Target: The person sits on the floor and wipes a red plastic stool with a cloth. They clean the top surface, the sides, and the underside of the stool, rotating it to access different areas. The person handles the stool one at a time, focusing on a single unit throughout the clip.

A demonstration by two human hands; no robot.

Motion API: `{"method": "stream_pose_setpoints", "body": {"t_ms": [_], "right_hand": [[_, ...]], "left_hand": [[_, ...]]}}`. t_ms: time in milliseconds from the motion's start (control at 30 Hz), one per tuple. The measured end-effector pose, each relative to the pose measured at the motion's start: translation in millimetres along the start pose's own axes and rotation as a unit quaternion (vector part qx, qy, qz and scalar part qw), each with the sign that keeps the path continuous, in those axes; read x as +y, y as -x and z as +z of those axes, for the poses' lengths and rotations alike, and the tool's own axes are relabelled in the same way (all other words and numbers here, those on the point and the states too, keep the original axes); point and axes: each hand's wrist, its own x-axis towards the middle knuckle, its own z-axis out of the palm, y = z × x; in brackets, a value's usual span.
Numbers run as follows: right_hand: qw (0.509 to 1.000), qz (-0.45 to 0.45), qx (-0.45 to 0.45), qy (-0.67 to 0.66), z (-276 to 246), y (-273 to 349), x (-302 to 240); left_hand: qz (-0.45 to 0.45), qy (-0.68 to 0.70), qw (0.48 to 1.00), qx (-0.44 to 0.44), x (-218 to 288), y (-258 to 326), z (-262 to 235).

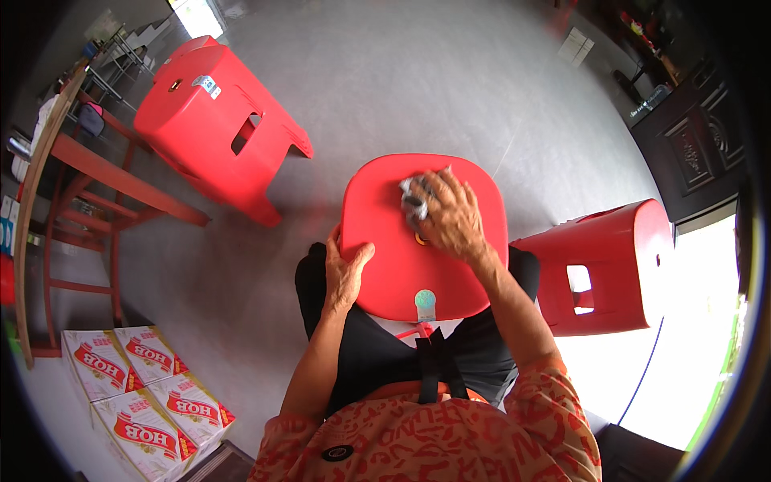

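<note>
I see my left hand [347, 271] gripping the near-left edge of the red plastic stool [423, 234] on my lap, fingers curled around the rim. Farther out, my right hand [451, 215] presses a grey cloth [413, 199] onto its seat, fingers spread.

Beside the wooden table [36, 173] lies a tipped red stool [213, 120]; white-and-red cartons [144, 398] sit below it, a dark door [695, 153] far right.
</note>
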Motion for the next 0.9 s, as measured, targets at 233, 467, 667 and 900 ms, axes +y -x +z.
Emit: {"method": "stream_pose_setpoints", "body": {"t_ms": [233, 467, 667, 900], "right_hand": [[0.991, -0.101, -0.077, -0.044, -10, 44, -44], [0.998, -0.042, -0.042, -0.025, 5, 0, -29], [1.0, 0.013, 0.014, 0.005, 33, -48, 4], [0.999, 0.049, 0.006, 0.006, 46, -77, 17]], "left_hand": [[0.034, -0.009, 0.999, -0.016, 1, 2, -2], [0.004, 0.018, 1.0, -0.005, 6, 6, 0], [0.011, 0.039, 0.999, -0.005, 6, 7, 1], [0.024, 0.031, 0.999, -0.001, 6, 6, 2]]}}
